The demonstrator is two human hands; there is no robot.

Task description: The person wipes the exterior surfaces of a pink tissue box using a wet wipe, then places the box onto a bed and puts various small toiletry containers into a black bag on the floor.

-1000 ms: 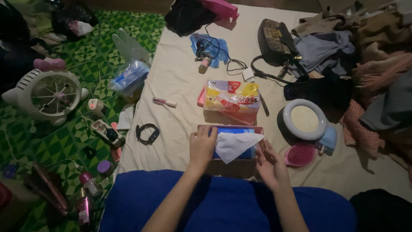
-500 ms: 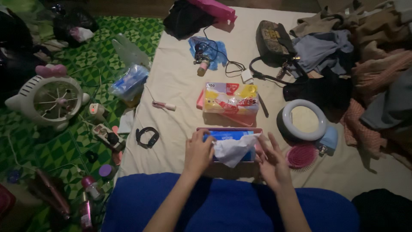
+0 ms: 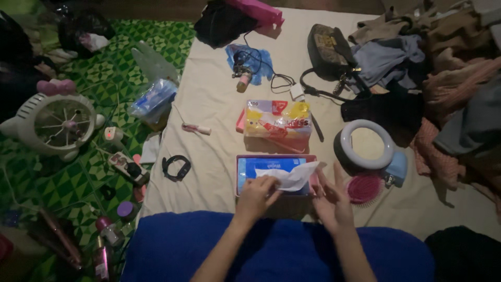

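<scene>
On a cream mattress cluttered with odds and ends, lower centre of the frame, the left hand [image 3: 257,195] pinches a white tissue [image 3: 292,177] over the blue tissue pack [image 3: 271,168], its long axis left-right; the right hand [image 3: 331,197] is spread beside it, empty.

- Left hand [image 3: 257,196] lies palm down, knuckles up, with the fingers [image 3: 271,184] curled forward and bunched close together, their tips pressed down ahead of the palm.
- The thumb of that hand is tucked along the inner side, close to the index finger.
- Left forearm is bare and runs back from the wrist at a slant toward the lower left.
- Right hand [image 3: 332,197] is loosely spread, its fingers [image 3: 338,175] straight and fanned, pointing up and away from the body.
- Its thumb angles inward toward the left fingertips; the two hands sit near each other, not touching.
- Right forearm, also bare, runs straight back from the wrist.
</scene>
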